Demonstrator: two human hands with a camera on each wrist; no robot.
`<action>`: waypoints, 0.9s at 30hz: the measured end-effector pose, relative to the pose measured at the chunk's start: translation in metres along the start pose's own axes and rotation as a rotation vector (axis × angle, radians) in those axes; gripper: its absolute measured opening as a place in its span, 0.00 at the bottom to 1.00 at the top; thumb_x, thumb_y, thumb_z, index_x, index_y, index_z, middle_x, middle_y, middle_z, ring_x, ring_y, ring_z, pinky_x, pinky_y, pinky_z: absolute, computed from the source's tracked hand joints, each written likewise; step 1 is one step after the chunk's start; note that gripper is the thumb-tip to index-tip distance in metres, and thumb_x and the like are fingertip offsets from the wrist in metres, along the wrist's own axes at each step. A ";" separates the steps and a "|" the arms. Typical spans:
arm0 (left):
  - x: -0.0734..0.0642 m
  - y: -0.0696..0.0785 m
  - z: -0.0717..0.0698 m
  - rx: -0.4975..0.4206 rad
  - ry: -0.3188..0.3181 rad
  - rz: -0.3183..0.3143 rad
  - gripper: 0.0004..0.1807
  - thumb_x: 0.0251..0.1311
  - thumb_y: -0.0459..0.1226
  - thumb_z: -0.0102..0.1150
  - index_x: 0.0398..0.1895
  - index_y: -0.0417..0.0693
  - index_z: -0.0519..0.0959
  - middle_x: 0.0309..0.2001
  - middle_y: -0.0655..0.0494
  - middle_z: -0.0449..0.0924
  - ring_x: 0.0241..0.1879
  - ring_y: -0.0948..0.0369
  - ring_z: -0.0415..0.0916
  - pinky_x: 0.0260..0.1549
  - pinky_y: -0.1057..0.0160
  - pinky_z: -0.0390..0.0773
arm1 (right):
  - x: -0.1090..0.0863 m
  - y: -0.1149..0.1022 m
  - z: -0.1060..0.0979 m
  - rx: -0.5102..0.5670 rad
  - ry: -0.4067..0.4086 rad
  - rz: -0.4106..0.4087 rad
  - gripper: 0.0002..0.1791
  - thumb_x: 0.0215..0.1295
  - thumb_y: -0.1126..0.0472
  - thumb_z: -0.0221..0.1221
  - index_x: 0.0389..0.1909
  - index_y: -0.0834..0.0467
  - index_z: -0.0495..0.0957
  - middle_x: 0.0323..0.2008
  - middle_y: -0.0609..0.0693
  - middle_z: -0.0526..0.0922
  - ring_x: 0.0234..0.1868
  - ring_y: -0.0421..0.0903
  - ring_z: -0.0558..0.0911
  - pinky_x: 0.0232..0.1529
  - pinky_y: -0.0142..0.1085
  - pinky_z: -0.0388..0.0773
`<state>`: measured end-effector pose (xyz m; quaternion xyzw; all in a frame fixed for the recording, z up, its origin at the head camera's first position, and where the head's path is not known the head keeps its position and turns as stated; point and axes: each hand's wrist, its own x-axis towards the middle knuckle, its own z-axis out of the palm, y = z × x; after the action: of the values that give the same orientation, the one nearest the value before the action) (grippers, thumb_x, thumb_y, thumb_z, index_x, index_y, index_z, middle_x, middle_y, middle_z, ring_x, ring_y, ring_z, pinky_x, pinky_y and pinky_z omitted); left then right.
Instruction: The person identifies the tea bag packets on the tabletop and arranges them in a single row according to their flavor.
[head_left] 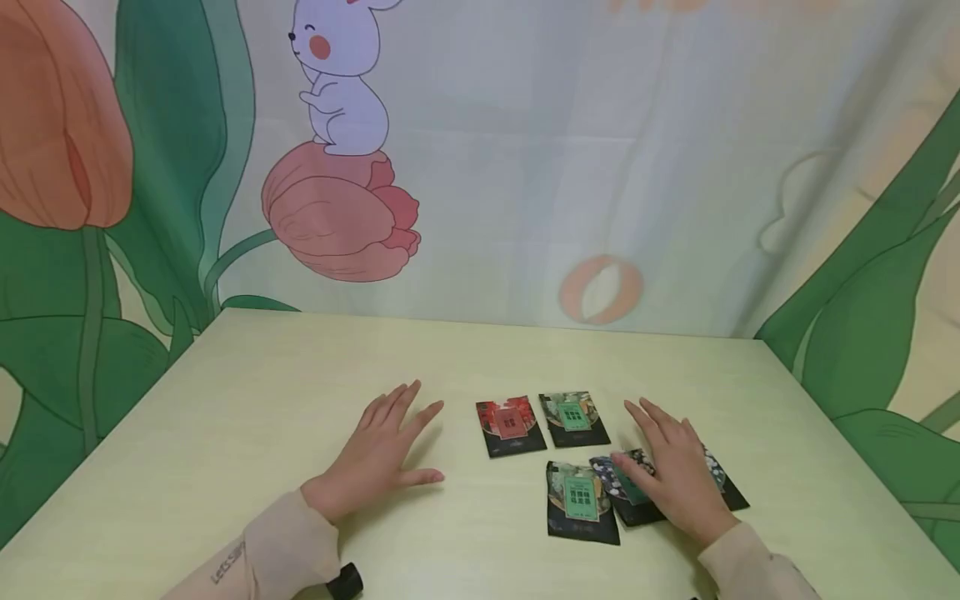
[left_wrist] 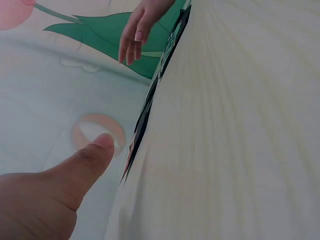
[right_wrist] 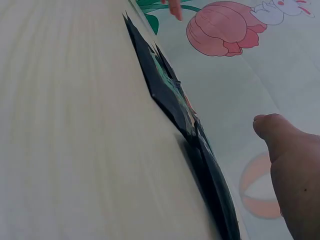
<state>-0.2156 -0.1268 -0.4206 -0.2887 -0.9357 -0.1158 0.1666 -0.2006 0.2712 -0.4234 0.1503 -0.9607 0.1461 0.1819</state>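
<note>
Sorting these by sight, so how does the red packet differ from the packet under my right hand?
The red packet has a red label and lies uncovered, square to the table edge; the packet under the right hand, a dark speckled packet, lies askew and partly covered. Both have black edges and lie flat.

The table [head_left: 247,400] lies bare to the left of the left hand [head_left: 382,454] and along its far edge. Between the hands, the red packet [head_left: 510,425] and two green packets [head_left: 574,417] [head_left: 581,500] lie flat. The right hand [head_left: 675,475] rests on a dark packet [head_left: 727,492]. Bare room remains at the right edge.
</note>
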 end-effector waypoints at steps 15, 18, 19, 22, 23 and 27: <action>0.026 0.026 0.000 -0.091 0.114 0.007 0.41 0.46 0.56 0.70 0.62 0.48 0.71 0.62 0.44 0.70 0.60 0.46 0.69 0.58 0.46 0.70 | -0.006 -0.033 -0.003 0.085 0.022 -0.052 0.39 0.60 0.50 0.65 0.70 0.52 0.61 0.64 0.58 0.71 0.62 0.59 0.72 0.57 0.60 0.72; 0.030 0.030 0.004 -0.142 0.088 -0.020 0.40 0.46 0.55 0.70 0.61 0.48 0.72 0.61 0.45 0.70 0.60 0.47 0.68 0.59 0.46 0.70 | -0.010 -0.041 -0.003 0.090 -0.009 -0.043 0.38 0.60 0.50 0.64 0.70 0.51 0.62 0.63 0.57 0.72 0.62 0.58 0.73 0.55 0.59 0.75; 0.032 0.032 0.005 -0.158 0.077 -0.031 0.39 0.46 0.55 0.70 0.61 0.48 0.72 0.61 0.45 0.70 0.60 0.47 0.68 0.60 0.46 0.69 | -0.012 -0.043 -0.003 0.092 -0.026 -0.036 0.37 0.60 0.49 0.64 0.69 0.51 0.63 0.63 0.57 0.72 0.62 0.58 0.73 0.54 0.58 0.75; 0.035 0.035 0.008 -0.199 0.059 -0.053 0.38 0.46 0.54 0.71 0.60 0.48 0.72 0.60 0.45 0.71 0.60 0.47 0.67 0.61 0.46 0.68 | -0.014 -0.051 -0.002 0.104 -0.082 -0.012 0.36 0.60 0.48 0.64 0.69 0.51 0.65 0.62 0.56 0.74 0.61 0.57 0.74 0.55 0.58 0.76; 0.037 0.036 0.009 -0.211 0.057 -0.056 0.38 0.46 0.54 0.71 0.60 0.48 0.73 0.60 0.45 0.71 0.60 0.47 0.67 0.61 0.46 0.67 | -0.015 -0.054 -0.002 0.106 -0.098 -0.006 0.36 0.60 0.47 0.64 0.68 0.50 0.66 0.61 0.55 0.74 0.61 0.56 0.75 0.55 0.57 0.76; 0.043 0.038 0.014 -0.241 0.046 -0.067 0.38 0.46 0.54 0.71 0.60 0.48 0.73 0.58 0.47 0.72 0.60 0.49 0.68 0.63 0.46 0.66 | -0.017 -0.060 -0.002 0.099 -0.133 -0.024 0.32 0.60 0.45 0.63 0.64 0.51 0.71 0.59 0.50 0.77 0.59 0.52 0.76 0.56 0.52 0.77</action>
<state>-0.2303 -0.0700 -0.4126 -0.2728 -0.9200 -0.2393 0.1480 -0.1644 0.2216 -0.4148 0.1801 -0.9604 0.1808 0.1120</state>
